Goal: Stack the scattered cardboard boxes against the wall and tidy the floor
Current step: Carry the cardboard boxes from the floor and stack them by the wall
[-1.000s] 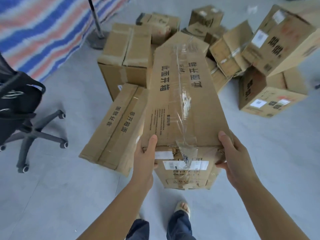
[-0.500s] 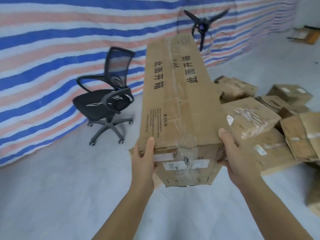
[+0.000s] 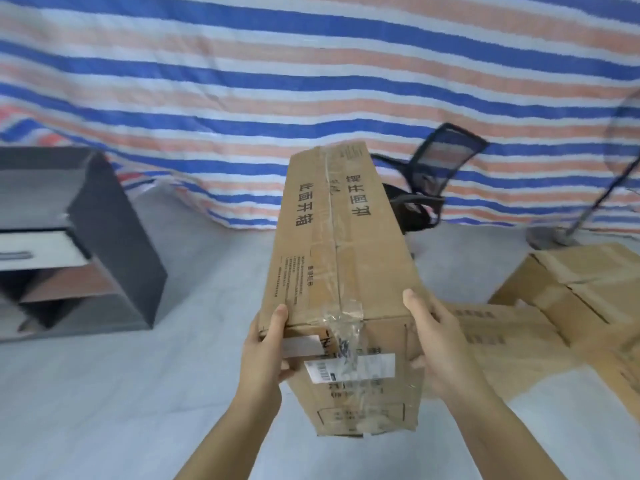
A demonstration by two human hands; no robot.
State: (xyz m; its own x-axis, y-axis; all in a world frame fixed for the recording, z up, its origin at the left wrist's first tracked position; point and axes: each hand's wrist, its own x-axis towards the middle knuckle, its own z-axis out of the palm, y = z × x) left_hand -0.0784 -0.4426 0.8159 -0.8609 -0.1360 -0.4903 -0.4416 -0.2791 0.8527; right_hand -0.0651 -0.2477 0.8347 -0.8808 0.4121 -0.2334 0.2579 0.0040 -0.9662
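Both hands, left hand point(image 3: 263, 355) and right hand point(image 3: 440, 344), grip the long cardboard box point(image 3: 339, 258) at its near end, carried clear of the floor. The view has swung from the scattered boxes to the striped wall point(image 3: 311, 81); placement follows.

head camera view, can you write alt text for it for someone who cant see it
Two hands, left and right, hold a long taped cardboard box by its near end, pointed toward a striped tarp wall. A dark cabinet stands to the left, an office chair behind, more boxes on the right.
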